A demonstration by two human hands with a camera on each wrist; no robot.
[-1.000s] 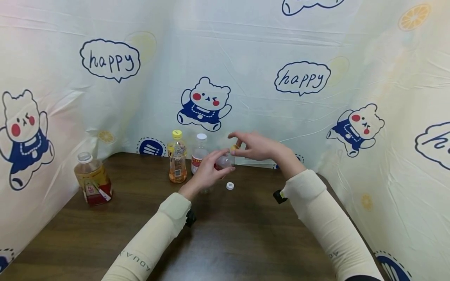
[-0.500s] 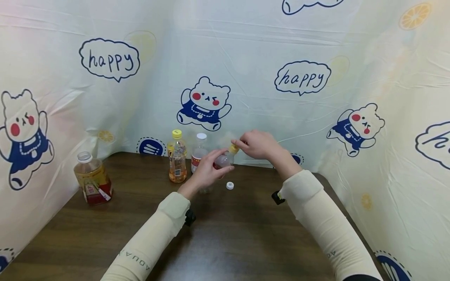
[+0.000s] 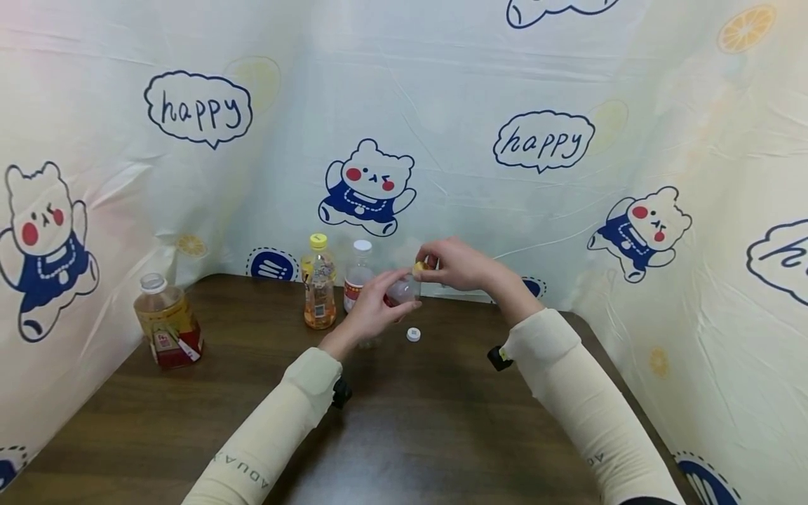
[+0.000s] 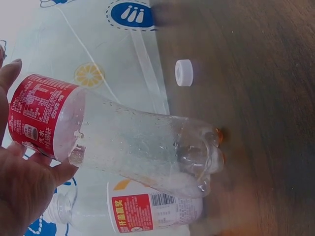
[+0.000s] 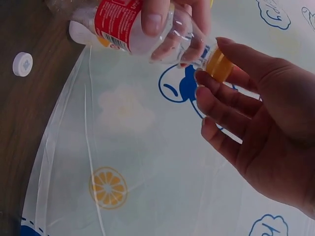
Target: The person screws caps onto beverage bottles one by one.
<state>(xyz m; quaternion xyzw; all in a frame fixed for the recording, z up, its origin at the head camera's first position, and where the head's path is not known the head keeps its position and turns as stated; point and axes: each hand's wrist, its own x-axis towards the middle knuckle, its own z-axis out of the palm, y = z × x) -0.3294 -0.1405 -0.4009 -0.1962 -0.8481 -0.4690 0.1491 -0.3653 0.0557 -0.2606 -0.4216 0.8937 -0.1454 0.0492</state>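
My left hand [image 3: 372, 305] grips the upper part of a clear plastic bottle [image 4: 133, 137] around its red label [image 4: 42, 113]. The bottle looks nearly drained, with a few droplets inside, and its base is close over the table in the left wrist view. On its neck sits an orange-yellow cap [image 5: 219, 65]. The thumb and fingers of my right hand [image 3: 461, 263] pinch this cap from the side; the ring and little fingers hang loosely curled. A loose white cap [image 3: 413, 334] lies on the table below the hands.
Behind my left hand stand a yellow-capped bottle [image 3: 319, 291] with some amber drink and a white-capped bottle [image 3: 360, 270]. A wider bottle [image 3: 167, 326] with a red-and-yellow label is at the table's left. A printed curtain [image 3: 454, 84] surrounds the brown table [image 3: 429, 428].
My right hand's fingers were spread around the cap, then turned over it with the knuckles up, and now have rolled back while pinching it. My left hand and the bottle barely moved.
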